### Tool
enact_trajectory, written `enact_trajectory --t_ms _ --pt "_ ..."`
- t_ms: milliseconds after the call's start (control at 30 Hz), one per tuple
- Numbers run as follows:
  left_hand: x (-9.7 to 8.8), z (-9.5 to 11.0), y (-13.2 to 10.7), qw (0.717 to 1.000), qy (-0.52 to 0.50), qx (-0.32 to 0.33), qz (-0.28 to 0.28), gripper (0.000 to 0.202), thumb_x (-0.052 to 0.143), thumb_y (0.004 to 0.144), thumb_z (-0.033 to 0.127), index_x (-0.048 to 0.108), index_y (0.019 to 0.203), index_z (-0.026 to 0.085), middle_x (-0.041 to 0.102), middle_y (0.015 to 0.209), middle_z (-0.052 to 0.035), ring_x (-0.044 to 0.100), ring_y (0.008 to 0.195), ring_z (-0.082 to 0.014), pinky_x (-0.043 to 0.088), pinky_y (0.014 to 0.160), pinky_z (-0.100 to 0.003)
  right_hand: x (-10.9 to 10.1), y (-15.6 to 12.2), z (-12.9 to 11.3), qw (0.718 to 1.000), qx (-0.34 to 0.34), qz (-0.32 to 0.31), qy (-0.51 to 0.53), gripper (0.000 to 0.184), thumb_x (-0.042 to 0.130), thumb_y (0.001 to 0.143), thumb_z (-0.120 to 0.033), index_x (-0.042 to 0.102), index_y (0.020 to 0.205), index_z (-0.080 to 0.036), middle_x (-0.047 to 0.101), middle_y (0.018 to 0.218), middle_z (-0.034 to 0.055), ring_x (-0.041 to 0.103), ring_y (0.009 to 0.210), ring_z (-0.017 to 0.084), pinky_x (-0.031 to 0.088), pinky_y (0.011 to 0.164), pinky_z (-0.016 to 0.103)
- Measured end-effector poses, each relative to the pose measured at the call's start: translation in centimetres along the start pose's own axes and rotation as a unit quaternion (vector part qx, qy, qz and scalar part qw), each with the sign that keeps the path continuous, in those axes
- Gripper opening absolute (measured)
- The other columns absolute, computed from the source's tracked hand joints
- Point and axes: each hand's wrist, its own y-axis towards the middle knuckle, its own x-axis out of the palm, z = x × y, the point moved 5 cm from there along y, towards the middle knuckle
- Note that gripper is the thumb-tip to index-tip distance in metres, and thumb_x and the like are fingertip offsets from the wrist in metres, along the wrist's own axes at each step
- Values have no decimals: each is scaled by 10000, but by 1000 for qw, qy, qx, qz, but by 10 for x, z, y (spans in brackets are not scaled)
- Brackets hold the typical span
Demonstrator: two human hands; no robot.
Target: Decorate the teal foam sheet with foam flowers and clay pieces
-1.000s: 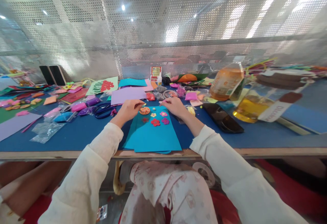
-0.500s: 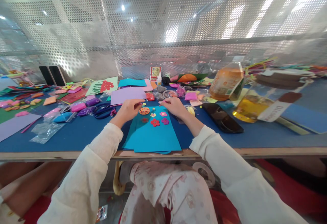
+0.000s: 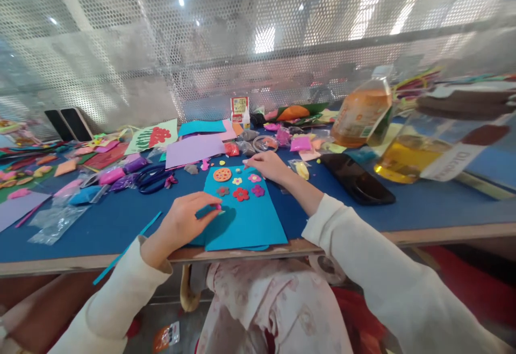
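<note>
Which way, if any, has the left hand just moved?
Yes: the left hand pulled back toward the person, from beside the orange disc to the turquoise sheet's left edge.

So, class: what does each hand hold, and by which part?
Left hand pinches a tiny pink piece between fingertips; right hand touches the sheet's far edge, hold unclear.

Long cream sleeves of a soft, slightly nubby fabric cover both arms to the wrist, the left sleeve [image 3: 116,295] and the right sleeve [image 3: 382,284] alike. The left hand [image 3: 187,220] and right hand [image 3: 268,165] are bare. A pale pink garment [image 3: 274,311] with a small flower print covers the lap.
</note>
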Motion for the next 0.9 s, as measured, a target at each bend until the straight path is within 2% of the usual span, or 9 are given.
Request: enact_trajectory --t_ms 133,333,567,900 --pt "9 0 8 994 95 54 13 150 540 835 287 651 849 186 667 875 -43 609 799 -148 489 711 -274 0 0 1 1000 -4 -1 -17 368 525 733 -425 704 698 -106 434 437 -31 381 462 82 254 472 231" --pt "21 -2 16 984 162 71 -35 167 515 851 274 674 841 226 644 1014 -38 565 915 -190 434 759 -350 1 0 0 998 -28 2 -53 397 502 743 -431 699 693 -89 452 462 -20 380 475 87 246 479 240" --pt "21 -1 8 986 137 55 -75 197 531 827 305 659 968 255 570 1144 -56 503 1055 -225 418 862 -397 -1 0 -3 996 -54 12 -71 357 497 749 -395 683 655 -105 502 493 0 417 515 103 282 519 243" --pt "21 1 9 986 130 39 -92 216 520 829 324 660 981 261 554 1161 -66 492 1077 -239 405 884 -411 1 0 -2 995 -56 -1 -83 342 497 762 -380 693 689 -108 560 547 19 455 546 111 295 529 240"
